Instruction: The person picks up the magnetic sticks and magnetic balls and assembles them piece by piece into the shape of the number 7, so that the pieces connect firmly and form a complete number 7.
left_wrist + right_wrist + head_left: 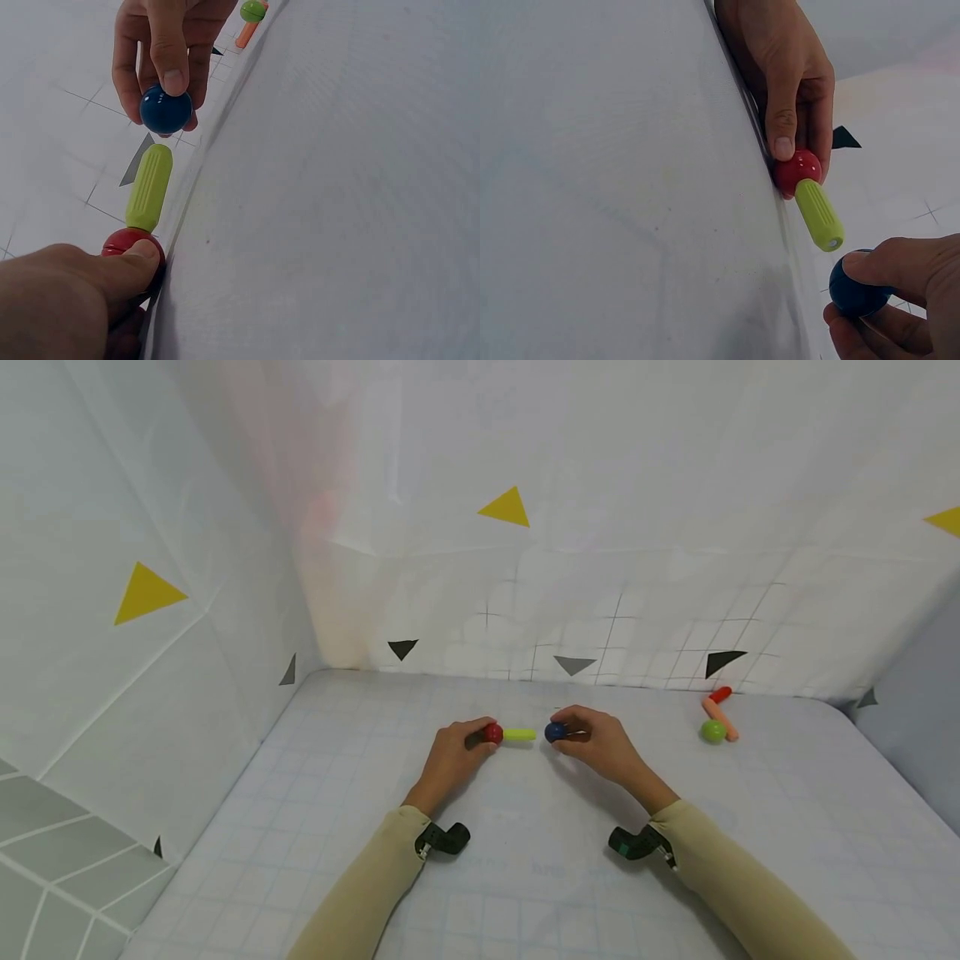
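Note:
A red ball (492, 733) is pinched between the thumb and fingers of my left hand (453, 757). Out of that ball, pointing right, sticks a lime-yellow ridged rod (519, 735); its free end shows a small pale spot in the right wrist view. My right hand (606, 747) holds a dark blue ball (555, 732) by thumb and fingertips. The blue ball faces the rod's free end, with a small gap between them, as the left wrist view also shows for the blue ball (166, 109) and rod (149, 187).
At the back right of the white table (495, 893) lie a green ball (713, 731), an orange rod (721, 717) and a red rod (721, 694), close together. A white sheet wall (637, 568) with yellow and dark triangles rises behind the table.

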`<state>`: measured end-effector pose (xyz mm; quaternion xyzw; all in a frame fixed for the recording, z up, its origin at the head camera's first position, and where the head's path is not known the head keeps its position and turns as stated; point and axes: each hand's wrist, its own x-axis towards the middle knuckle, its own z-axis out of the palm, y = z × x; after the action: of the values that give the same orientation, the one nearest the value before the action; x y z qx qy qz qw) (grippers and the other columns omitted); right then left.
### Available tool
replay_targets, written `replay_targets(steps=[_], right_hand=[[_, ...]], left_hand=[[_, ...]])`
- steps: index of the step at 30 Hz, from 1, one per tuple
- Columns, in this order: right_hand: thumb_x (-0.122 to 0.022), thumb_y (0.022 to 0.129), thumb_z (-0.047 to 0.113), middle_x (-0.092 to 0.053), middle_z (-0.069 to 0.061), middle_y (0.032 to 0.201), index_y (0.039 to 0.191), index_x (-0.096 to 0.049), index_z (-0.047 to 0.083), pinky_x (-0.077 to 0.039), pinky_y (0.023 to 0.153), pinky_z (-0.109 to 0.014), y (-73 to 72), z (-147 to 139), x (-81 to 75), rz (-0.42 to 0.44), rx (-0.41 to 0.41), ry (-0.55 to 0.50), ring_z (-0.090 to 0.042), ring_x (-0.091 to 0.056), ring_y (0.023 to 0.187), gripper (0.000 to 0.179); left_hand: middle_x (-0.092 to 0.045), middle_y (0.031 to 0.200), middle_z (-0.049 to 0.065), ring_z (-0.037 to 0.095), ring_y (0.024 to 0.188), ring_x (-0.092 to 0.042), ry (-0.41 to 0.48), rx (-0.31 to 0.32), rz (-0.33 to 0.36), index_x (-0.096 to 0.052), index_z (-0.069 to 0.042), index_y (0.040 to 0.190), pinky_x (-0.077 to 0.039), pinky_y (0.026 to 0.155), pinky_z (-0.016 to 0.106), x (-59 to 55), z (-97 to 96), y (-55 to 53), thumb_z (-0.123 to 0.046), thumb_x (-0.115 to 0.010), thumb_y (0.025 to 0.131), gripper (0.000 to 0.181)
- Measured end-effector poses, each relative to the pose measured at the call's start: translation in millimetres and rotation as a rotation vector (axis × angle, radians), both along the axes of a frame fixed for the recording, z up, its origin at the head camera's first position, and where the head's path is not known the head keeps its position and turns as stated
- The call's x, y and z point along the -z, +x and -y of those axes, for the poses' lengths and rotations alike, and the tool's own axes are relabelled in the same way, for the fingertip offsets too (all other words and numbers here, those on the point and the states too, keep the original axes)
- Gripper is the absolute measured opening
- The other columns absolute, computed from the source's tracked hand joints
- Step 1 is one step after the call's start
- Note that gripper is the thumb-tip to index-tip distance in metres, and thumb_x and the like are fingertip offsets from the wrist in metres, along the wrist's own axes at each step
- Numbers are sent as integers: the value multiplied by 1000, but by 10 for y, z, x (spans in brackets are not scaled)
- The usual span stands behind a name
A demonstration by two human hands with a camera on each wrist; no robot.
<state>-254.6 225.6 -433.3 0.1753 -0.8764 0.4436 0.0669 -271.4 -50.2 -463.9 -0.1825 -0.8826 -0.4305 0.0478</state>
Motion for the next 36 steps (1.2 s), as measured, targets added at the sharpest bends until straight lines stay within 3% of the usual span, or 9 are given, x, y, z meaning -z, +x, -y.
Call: replay_targets(steps=[36], right_hand=[[-82,90,3,-71,-12,115,122,-70,3,-59,88,-37,-16,70,6,18,-10,7,-29,-70,104,34]], left_hand=[[-67,134,6,25,127,-58,0,-5,25,-67,-17,142,-44,109,43,-8,-2,0,-19,-78,97,47]])
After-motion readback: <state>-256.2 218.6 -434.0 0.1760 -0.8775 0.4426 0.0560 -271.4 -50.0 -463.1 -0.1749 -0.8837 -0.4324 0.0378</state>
